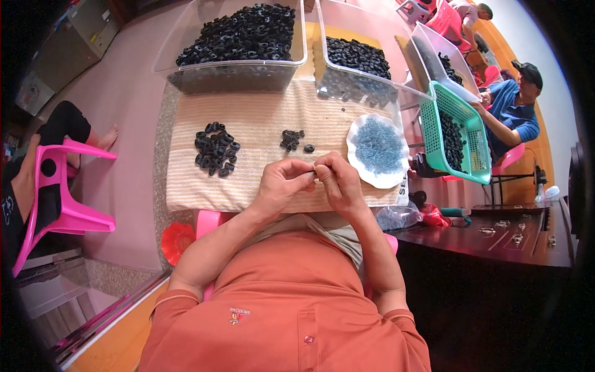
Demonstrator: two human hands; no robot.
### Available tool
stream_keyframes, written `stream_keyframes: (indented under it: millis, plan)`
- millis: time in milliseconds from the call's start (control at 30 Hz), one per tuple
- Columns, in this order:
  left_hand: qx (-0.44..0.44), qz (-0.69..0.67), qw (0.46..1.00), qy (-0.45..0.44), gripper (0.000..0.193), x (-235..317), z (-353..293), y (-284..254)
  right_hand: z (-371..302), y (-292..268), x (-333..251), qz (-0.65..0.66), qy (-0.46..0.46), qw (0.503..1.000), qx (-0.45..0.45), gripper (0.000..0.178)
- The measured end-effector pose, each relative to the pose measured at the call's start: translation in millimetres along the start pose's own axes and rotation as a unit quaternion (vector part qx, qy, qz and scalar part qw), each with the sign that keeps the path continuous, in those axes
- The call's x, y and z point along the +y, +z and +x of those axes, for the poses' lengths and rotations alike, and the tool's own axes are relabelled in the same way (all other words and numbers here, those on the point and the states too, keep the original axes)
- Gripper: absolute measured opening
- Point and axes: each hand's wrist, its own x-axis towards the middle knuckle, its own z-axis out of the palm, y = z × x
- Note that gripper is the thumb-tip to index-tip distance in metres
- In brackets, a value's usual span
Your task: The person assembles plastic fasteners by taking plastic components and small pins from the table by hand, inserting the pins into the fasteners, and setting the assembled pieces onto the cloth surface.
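My left hand (284, 184) and my right hand (339, 183) meet above the near part of a striped cloth (260, 118) on the table. Thumbs and forefingers of both are pinched together at the tips. A small dark piece shows between them, mostly covered by the fingers. Just beyond lie a single black ring-shaped part (309, 149) and a small heap of black parts (290, 140). A larger pile of black ring-shaped parts (217, 149) is to the left. Close to my right hand stands a white scalloped plate (396, 178) holding tiny clear-blue pieces (378, 146).
Two clear plastic bins (238, 77) (356, 87) of black parts stand at the far edge. A green basket (434, 133) and another clear bin (418, 59) are at right, near a seated person (520, 115). Pink stools (68, 192) and a dark wooden table (483, 232) flank me.
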Motion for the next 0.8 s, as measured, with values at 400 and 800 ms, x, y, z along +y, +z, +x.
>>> stream_keyframes:
  millis: [400,800]
  plan:
    - [0.004,0.025,0.999,0.039,0.015,-4.4,1.1,1.9,-6.4,0.7,6.0,0.0,0.002,0.999,0.044,0.009]
    - [0.019,0.074,0.997,0.034,0.02,-4.2,-2.8,5.6,-17.7,-3.9,13.2,0.112,0.08,0.99,0.033,0.012]
